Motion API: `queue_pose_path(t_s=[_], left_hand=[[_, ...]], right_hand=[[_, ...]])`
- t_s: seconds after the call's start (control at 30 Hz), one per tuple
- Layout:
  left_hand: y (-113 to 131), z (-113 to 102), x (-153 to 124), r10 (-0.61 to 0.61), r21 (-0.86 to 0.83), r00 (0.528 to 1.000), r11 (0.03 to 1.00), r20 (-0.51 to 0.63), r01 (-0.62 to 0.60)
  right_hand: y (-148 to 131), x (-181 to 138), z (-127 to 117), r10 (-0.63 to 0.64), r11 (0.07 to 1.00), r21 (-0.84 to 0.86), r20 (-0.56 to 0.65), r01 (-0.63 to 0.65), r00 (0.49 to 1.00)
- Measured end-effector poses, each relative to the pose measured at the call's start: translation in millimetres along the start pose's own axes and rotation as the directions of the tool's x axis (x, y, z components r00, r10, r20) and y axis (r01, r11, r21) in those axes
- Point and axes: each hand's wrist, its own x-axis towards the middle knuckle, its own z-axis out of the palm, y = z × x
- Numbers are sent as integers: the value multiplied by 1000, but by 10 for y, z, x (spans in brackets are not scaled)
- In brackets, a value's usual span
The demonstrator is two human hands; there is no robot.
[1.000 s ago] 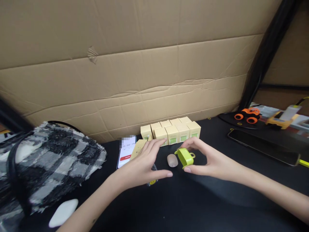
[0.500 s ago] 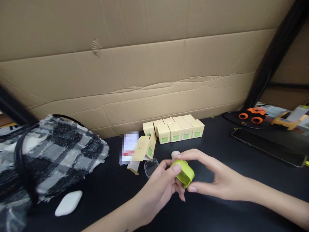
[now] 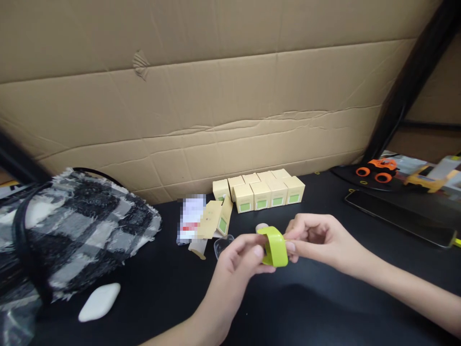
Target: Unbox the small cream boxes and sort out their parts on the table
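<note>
A lime-green hollow shell (image 3: 276, 247) with rounded corners is gripped at its left side by my left hand (image 3: 237, 262), thumb in front and fingers behind and below. Its smooth outer wall faces right. My right hand (image 3: 315, 236) is closed in a pinch at the shell's right side; a thin strip seems to run between its fingertips, too small to name. Just behind the shell is a small pale round piece (image 3: 261, 227), partly hidden. A clear plastic tray (image 3: 220, 246) lies left of it, partly covered by my left hand.
Several small yellow boxes (image 3: 262, 194) stand against the cardboard wall, near an opened box (image 3: 212, 218) and a blurred paper (image 3: 190, 216). A white rounded object (image 3: 100, 302) and a checked bag (image 3: 108, 230) lie left. A phone (image 3: 399, 216) and toy truck (image 3: 380, 169) are right.
The green shell has turned, so its outer wall now faces right instead of its opening facing down. My right hand has gone from widely spread fingers around it to a pinch at its right side.
</note>
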Motion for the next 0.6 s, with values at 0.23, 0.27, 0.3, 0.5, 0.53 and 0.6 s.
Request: queue_pose_path(t_s=[0.23,0.27,0.3,0.5,0.53,0.6], left_hand=[[-91,-44,41,20,168,999,985,35,-25],[-92,-50,39,21,201,999,979,39,-28],[-89,-55,35,24,239,999,970,47,-35],[-75,-62,-6,93,404,994,908,62,-110],[-83,-63,-8,100,412,993,904,58,-115],[-108,-73,-1,120,419,992,899,45,-127]], right_hand=[[-76,-85,71,61,998,-20,0,-61,998],[-92,-89,79,79,997,-21,-4,-79,997],[-107,-89,86,94,995,-19,-6,-94,996],[-52,-54,124,207,976,80,-45,-203,977],[-29,-49,127,215,973,92,-48,-210,975],[5,-40,127,199,976,99,-47,-194,979]])
